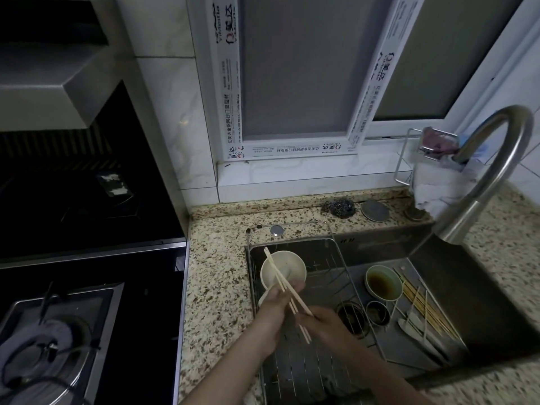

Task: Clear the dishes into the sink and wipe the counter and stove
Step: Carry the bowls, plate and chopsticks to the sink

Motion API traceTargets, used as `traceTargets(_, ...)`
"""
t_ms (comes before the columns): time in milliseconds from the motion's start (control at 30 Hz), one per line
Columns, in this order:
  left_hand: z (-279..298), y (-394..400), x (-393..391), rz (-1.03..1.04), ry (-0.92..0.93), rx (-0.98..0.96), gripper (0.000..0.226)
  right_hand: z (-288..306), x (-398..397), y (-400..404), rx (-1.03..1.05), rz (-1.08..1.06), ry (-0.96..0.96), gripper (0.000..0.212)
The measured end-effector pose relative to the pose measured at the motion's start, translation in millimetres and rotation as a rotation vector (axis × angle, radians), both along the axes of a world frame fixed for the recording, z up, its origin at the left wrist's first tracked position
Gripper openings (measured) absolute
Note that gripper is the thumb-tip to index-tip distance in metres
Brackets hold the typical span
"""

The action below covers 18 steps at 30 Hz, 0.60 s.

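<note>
Dishes sit over and inside the stainless steel sink (482,302), which is set into the speckled granite counter (216,258) right of the black gas stove (73,331). Above the wire drying rack (315,366) that spans the sink's left part, the left hand (277,302) grips a cream-white bowl (283,268) by its near rim. A pair of pale wooden chopsticks (287,292) lies slanted across that bowl, and the right hand (324,323) pinches them toward their near end. Right of the rack, down in the basin, stands a pale green bowl (383,283) with a brown sauce stain, a small dark sauce dish (377,312) just near of it, and a bundle of bamboo skewers (423,308) with a white spoon (410,327) on the right. A curved brushed-steel faucet (491,171) arches over the basin. On the far counter ledge lie a steel wool scrubber (339,208) and a round metal sink stopper (375,210); a white cloth (438,188) hangs from a wire holder behind the faucet. A grey rag (43,343) rests on the stove's burner. The white window frame (233,83) carries protective film printed with the logo "美达" and "YiMeiDa", with a line of smaller characters that is hard to read.
</note>
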<state>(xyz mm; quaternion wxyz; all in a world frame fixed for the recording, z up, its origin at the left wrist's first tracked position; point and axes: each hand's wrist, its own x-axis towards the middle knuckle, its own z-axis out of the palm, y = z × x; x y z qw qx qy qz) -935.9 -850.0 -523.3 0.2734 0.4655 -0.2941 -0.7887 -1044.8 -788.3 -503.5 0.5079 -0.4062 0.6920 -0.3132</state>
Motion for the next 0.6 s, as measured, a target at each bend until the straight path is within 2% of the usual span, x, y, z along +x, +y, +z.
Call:
traceTargets(100, 3, 2, 0, -0.027, 0.008, -0.005, 0.024, 1, 2, 3, 0.010, 0.077, 0.050, 0.031)
traceTargets(167, 4, 2, 1, -0.015, 0.058, 0.028, 0.017, 1, 3, 4, 0.006, 0.093, 0.044, 0.031)
traceTargets(267, 12, -4, 8, 0.119, 0.148, 0.135, 0.039, 2, 3, 8, 0.026, 0.103, 0.018, 0.031)
traceTargets(400, 26, -16, 20, 0.307, 0.323, 0.233, 0.054, 5, 3, 16, 0.092, 0.140, -0.022, 0.028)
traceTargets(500, 28, -20, 22, 0.332, 0.368, 0.281, 0.068, 6, 4, 19, 0.096, 0.155, -0.032, 0.027)
traceTargets(533, 28, -21, 20, 0.322, 0.352, 0.270, 0.067, 5, 4, 19, 0.099, 0.154, -0.031, 0.027)
traceTargets(600, 28, -21, 16, 0.315, 0.298, 0.256, 0.052, 4, 4, 20, 0.115, 0.143, -0.039, 0.027)
